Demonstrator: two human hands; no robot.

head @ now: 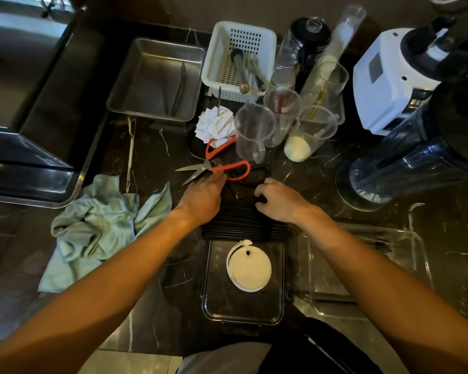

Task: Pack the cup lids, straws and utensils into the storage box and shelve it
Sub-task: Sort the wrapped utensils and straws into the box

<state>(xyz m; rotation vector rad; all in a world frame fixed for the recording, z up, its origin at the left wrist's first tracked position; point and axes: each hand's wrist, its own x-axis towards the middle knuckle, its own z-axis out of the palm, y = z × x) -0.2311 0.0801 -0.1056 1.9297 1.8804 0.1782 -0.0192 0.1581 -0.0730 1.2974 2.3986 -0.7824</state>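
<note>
The fingers (219, 177) of the left hand (200, 198) are closed around the red-handled scissors (216, 166) at centre frame, near the pivot, with the blades left splayed toward the left. The fingers (260, 193) of the right hand (278, 201) are curled down onto the black straws (243, 225); whether anything is actually gripped cannot be told.

The straws are laid in a flat row across the far end of the clear storage box (283, 265), just below both hands. One white cup lid (249, 268) is seen on the box floor, lower centre. A clear lid-like tray (422, 255) is set at lower right on the dark marble surface (152, 292).

Several risks are judged from here. The open blades could be caught on the straws or nick the right hand, since both hands are crowded together. The measuring jugs (254, 130) just above could be knocked if the scissors are swung upward. The straws, apparently resting across the rim, could be rolled off onto the surface.
</note>
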